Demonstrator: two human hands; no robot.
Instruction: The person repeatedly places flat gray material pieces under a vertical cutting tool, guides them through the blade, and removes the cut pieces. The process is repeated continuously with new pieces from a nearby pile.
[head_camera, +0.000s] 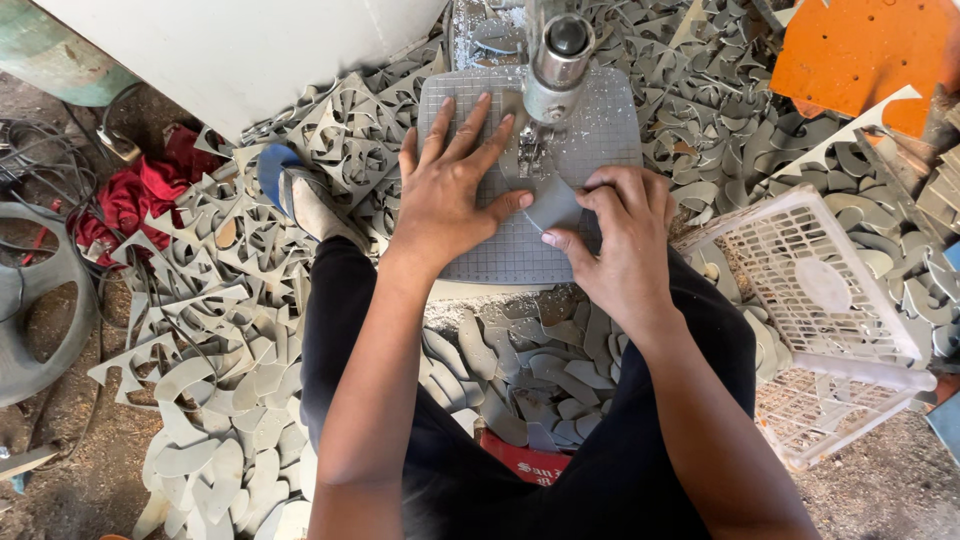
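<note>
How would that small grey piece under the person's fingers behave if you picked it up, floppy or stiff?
The grey piece looks thin and flat, so probably light and somewhat bendy. It lies flush on the gridded mat under the right hand, so it shouldn't roll. The cut scraps of similar sheet keep their shape in heaps, hinting at some stiffness.

Flat on the machine plate (590, 130) at center: left hand (447, 190), fingers spread toward 12 o'clock. At 3 o'clock of it, touching the cut piece (553, 205): right hand (622, 235). Directly at 12 o'clock of the piece, above the plate: machine head (556, 60). At 3 o'clock of the plate, tilted: plastic basket (800, 290). At 6 o'clock, between the knees: pile of cut soles (520, 370). At 9 o'clock, on the floor: offcut scraps (230, 290), shoe (305, 200) on them.
</note>
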